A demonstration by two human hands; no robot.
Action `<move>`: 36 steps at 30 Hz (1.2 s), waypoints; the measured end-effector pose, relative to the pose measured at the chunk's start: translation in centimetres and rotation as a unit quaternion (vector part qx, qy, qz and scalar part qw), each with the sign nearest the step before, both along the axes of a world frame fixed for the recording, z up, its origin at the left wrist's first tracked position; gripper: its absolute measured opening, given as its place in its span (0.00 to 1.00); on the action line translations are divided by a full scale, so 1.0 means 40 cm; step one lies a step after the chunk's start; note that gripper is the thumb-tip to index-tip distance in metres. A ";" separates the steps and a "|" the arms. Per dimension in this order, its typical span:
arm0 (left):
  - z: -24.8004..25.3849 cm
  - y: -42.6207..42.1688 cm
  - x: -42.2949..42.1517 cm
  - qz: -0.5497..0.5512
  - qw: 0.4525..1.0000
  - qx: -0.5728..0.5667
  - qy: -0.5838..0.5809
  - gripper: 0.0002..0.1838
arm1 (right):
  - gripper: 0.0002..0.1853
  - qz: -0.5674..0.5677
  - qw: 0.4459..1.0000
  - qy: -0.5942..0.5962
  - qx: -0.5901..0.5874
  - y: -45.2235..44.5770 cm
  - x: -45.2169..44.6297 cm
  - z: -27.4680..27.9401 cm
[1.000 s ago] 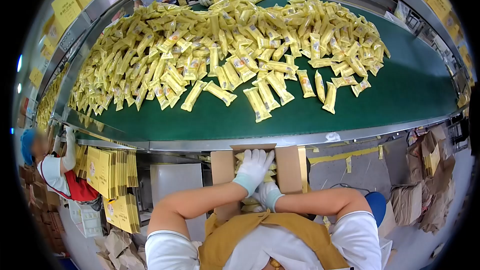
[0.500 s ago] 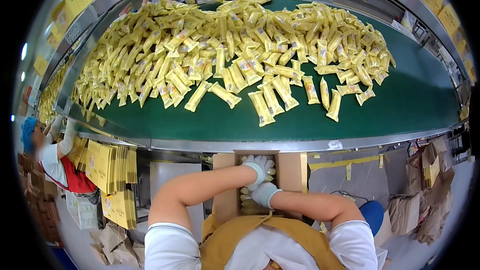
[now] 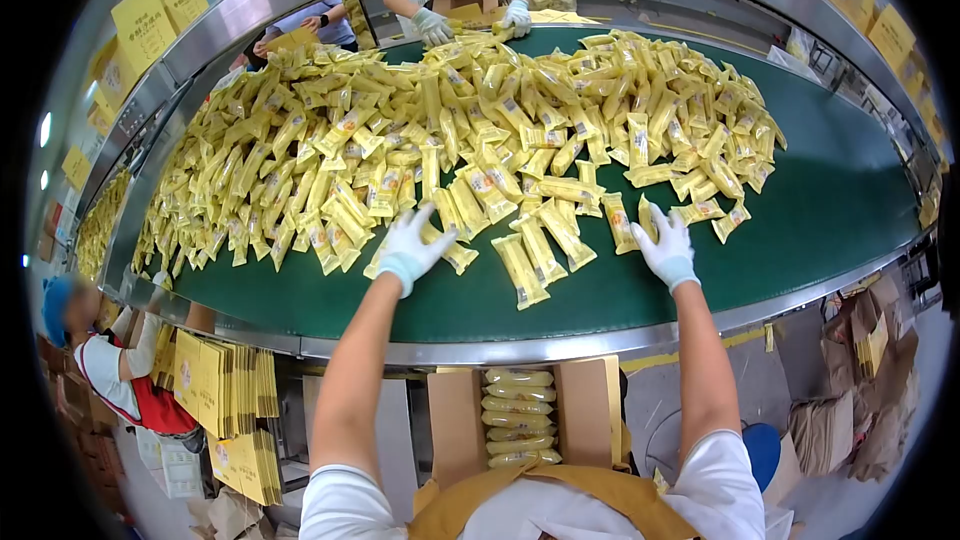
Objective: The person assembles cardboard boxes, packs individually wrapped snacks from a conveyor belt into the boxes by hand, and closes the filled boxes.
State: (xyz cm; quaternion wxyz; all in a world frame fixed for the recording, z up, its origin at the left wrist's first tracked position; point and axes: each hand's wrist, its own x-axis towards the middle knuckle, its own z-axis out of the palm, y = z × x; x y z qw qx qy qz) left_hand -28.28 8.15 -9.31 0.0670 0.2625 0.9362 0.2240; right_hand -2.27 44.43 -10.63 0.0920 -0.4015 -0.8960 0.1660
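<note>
On the green belt (image 3: 830, 210), yellow packs (image 3: 470, 130) lie in a broad heap, with loose packs (image 3: 520, 272) along its near side. The left hand (image 3: 412, 248), gloved, is spread over packs at the heap's front, thumb and fingers apart; whether it grips one cannot be told. The right hand (image 3: 665, 243), also gloved, is partly open, fingers at a pack near the heap's right front; a firm hold cannot be confirmed. A strip of belt shows between the front packs and the near rail (image 3: 300, 345); a wider stretch extends right of the right hand. On the wearer's side of the rail, between the forearms (image 3: 357, 370), stands an open box (image 3: 460, 430) with packs in a row inside. Near the far edge, a co-worker's gloved hands (image 3: 434, 26) are at the heap.
</note>
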 end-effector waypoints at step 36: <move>-0.021 0.089 0.232 0.054 0.992 -0.114 -0.002 0.44 | 0.27 0.116 0.988 0.101 -0.007 -0.106 0.158 -0.076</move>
